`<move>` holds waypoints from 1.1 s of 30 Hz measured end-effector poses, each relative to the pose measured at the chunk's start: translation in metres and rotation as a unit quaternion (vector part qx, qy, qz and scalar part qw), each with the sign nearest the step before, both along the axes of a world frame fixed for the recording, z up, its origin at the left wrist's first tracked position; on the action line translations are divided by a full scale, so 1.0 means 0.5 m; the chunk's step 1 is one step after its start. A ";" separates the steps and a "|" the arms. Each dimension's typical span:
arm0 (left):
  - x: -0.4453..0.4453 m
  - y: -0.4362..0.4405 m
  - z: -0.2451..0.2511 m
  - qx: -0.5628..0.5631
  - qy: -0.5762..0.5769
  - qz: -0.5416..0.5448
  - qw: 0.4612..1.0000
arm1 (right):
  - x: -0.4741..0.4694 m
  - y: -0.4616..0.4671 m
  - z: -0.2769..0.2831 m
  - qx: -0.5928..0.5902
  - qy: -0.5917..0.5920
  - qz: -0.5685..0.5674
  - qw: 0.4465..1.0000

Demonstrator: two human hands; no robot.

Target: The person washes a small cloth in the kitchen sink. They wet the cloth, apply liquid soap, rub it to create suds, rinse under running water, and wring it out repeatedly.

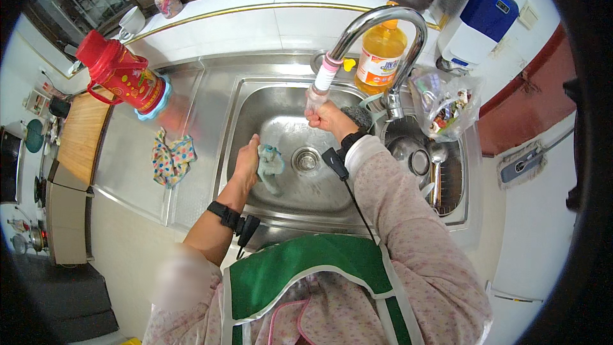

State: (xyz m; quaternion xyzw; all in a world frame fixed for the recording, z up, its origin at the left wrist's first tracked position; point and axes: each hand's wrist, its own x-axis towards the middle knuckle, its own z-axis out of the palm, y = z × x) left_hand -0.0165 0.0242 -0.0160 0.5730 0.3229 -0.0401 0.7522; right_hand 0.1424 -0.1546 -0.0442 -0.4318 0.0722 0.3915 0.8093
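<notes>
In the left half of the steel sink basin (301, 196), my left hand (246, 163) holds a damp grey-green cloth (271, 165) that hangs down from the fingers. My right hand (328, 117) is at the lower end of the tap's clear and pink nozzle (317, 96), with the fingers curled around its tip. Above it arches the chrome gooseneck tap (383, 12). The round drain strainer (306, 160) shows between both hands. A dark scouring pad (357, 117) is partly hidden behind my right wrist.
Right of the basin, a drainer basket (450, 191) holds a glass lid and a spoon (437, 153). Behind stand a yellow detergent bottle (380, 57) and a plastic bag of scraps (448, 110). A red thermos flask (127, 76) and a dotted cloth (173, 159) are at left.
</notes>
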 end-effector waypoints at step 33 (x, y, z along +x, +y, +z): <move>0.004 -0.017 -0.010 -0.043 -0.011 -0.024 0.999 | 0.003 -0.164 0.183 -0.258 -0.237 0.191 0.917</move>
